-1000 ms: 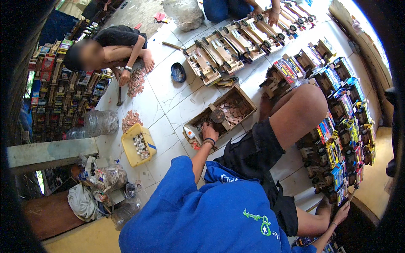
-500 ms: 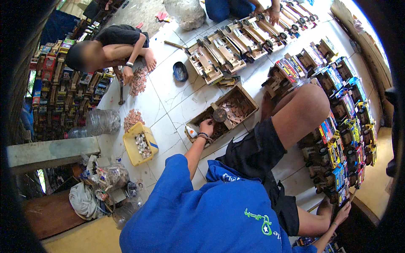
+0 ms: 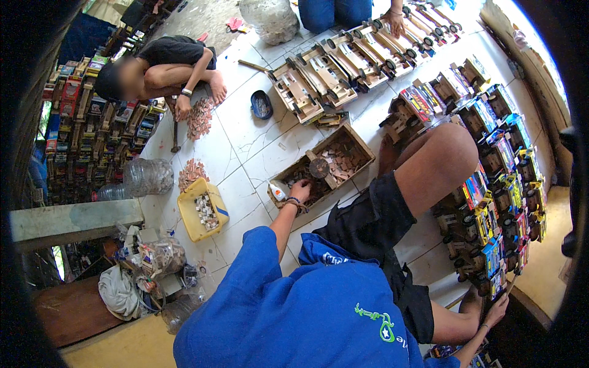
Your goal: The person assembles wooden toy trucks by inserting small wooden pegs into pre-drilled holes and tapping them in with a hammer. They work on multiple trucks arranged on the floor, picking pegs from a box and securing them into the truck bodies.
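My left hand (image 3: 300, 191) is inside a wooden box (image 3: 358, 174) on the tiled floor. Its fingers are bent down and drawn together among dark small bits; what they hold, if anything, is hidden. Beside that hand leans a white glue bottle (image 3: 278, 191) with an orange tip. Across the box's divider sits a round dark wooden disc (image 3: 319, 168), and the far compartment holds small brown wooden pieces (image 3: 345, 161). At lower right, my right hand (image 3: 498, 308) is closed round a thin stick (image 3: 511, 284), beside rows of colourful toy trucks (image 3: 494, 254).
A yellow basin (image 3: 189, 222) of small pieces stands left. A crouching person (image 3: 178, 67) is beside a hammer (image 3: 176, 138) and scattered pieces. Wooden toy chassis (image 3: 331, 76) line the far floor, where another person's hand (image 3: 394, 23) rests. A dark oval dish (image 3: 261, 105) lies between.
My left hand has shifted slightly within the box, its fingers drawn back a little. The far person's one hand has left the chassis row. My right hand stays in place.
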Tool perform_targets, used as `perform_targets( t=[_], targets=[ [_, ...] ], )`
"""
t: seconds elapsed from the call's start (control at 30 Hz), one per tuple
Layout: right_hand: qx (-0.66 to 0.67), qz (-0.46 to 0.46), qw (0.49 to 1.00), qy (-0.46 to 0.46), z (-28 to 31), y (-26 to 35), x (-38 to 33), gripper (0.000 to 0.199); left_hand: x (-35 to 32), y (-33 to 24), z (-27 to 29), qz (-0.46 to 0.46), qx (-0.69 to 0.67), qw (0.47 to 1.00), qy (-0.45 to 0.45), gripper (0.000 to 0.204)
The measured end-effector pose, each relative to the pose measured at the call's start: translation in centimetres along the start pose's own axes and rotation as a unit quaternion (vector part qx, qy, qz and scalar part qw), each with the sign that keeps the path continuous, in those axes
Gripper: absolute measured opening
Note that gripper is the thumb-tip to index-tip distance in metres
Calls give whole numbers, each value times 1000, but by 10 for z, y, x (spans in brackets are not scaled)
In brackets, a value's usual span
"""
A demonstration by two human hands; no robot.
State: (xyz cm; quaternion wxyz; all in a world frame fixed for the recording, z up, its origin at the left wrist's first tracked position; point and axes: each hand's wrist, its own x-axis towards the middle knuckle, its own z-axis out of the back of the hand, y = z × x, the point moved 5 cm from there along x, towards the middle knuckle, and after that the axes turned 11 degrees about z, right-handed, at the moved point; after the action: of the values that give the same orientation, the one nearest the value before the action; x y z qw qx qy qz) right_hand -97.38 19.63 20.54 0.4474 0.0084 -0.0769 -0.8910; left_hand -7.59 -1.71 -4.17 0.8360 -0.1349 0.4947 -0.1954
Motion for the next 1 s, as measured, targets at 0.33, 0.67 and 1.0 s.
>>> perform_targets(
  t=[0.33, 0.67, 1.0],
  targets=[
    [11, -7, 1000, 3, 5, 11, -4, 49, -19, -13, -6, 50, -171, 981, 82, 42],
    [0, -14, 1000, 6, 6, 15, -6, 50, -8, -2, -10, 157, -327, 923, 131, 34],
    [-2, 2, 1000, -2, 5, 14, -6, 50, -8, -4, -11, -158, 197, 967, -39, 54]
  ],
)
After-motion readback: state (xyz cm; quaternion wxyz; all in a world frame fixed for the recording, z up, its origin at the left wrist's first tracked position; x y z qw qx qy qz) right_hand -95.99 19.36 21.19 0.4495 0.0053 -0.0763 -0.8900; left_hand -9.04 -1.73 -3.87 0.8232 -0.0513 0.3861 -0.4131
